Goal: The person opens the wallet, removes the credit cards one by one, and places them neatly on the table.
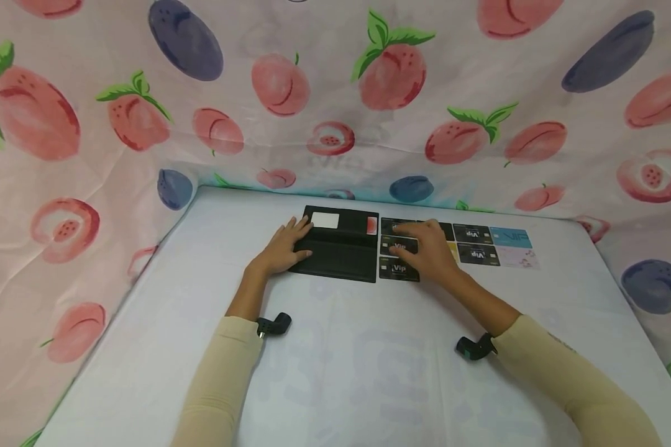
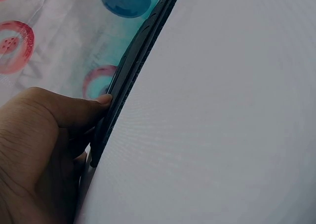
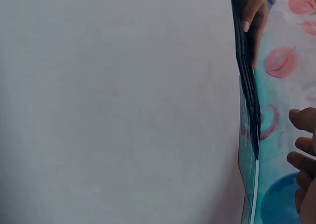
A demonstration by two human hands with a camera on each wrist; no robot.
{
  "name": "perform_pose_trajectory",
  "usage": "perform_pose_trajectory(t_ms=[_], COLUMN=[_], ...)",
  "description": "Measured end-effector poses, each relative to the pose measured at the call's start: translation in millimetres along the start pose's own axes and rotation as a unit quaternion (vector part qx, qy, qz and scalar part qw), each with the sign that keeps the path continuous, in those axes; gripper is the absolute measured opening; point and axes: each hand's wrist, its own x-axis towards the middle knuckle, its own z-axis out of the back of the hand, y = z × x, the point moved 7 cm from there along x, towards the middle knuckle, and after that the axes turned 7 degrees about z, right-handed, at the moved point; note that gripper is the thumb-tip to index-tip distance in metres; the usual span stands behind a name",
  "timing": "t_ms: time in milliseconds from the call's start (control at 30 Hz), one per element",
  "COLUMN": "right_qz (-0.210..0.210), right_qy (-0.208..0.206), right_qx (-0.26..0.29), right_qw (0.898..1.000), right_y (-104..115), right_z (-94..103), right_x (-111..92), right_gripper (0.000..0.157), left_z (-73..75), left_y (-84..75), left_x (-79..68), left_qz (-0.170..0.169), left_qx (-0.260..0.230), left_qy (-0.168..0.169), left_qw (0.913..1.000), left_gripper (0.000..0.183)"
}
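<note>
A black card wallet [image 1: 338, 261] lies unfolded on the table, with a white card [image 1: 325, 220] and a small red-and-white piece [image 1: 371, 225] on its upper half. My left hand [image 1: 282, 247] rests on the wallet's left edge, thumb and fingers spread; the left wrist view shows the thumb [image 2: 81, 110] touching that edge. Just right of the wallet is a column of black VIP cards [image 1: 398, 268]. Over these cards hovers my right hand [image 1: 432, 253], its fingers loosely bent and apart. Nothing shows between the right fingers [image 3: 302, 162] in the right wrist view.
Further right lie more black VIP cards [image 1: 478, 254], a blue VIP card [image 1: 511, 237] and a pale pink card [image 1: 517, 257]. A yellow card [image 1: 453, 251] is partly hidden by the right hand. Fruit-printed cloth [image 1: 335, 81] hangs behind the white table [image 1: 358, 372].
</note>
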Motion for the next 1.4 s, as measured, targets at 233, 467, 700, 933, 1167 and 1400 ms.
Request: perform_pose_trajectory(t_ms=[233,467,700,933,1167,1400], right_qz=[0.001,0.003,0.019,0.018,0.019,0.004], right_qy=[0.001,0.007,0.015,0.041,0.066,0.091], right_qx=[0.001,0.004,0.002,-0.011,-0.033,-0.046], right_qw=[1.0,1.0,1.0,0.999,0.997,0.995], right_y=[-5.6,-9.1,-10.6,-12.0,-14.5,-19.5], right_z=[-3.6,-10.2,-16.3,-23.9,-35.3,-45.3], right_x=[11.0,19.3,28.2,34.8,42.8,50.4], right_gripper=[0.047,0.047,0.047,0.045,0.042,0.04], left_z=[0.1,0.0,1.1,-0.1,0.2,0.9], left_y=[-0.2,0.7,0.3,-0.2,-0.4,-0.3], left_x=[0.6,0.7,0.6,0.1,-0.5,-1.2], left_qz=[-0.001,0.0,0.003,0.0,-0.002,-0.003], left_qx=[-0.001,-0.001,-0.002,-0.001,-0.002,-0.006], left_qy=[-0.001,-0.004,-0.007,-0.002,-0.004,-0.003], left_qw=[1.0,1.0,1.0,1.0,1.0,1.0], left_gripper=[0.074,0.073,0.073,0.073,0.073,0.073])
